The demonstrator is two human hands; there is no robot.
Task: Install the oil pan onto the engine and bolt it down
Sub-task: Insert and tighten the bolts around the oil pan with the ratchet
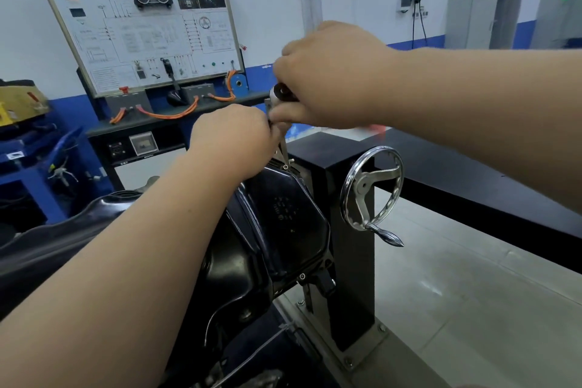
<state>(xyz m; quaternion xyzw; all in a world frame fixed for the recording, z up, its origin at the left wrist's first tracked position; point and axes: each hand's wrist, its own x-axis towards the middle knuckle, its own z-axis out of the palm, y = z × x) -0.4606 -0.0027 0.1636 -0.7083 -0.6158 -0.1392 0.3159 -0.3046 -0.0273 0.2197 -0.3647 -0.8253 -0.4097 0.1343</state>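
Two hands on the ratchet (279,94): right hand (327,79) grips its head, left hand (233,135) fingers pinch the extension (283,148). Oil pan (283,214) already seated beside the stand (349,261). Bolting looks partway, near-corner bolt (301,276) is in.

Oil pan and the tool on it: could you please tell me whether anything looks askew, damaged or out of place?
Nothing stands out. The oil pan looks undented and seated, the right hand grips the ratchet, and the left hand steadies its extension on a far-edge bolt.
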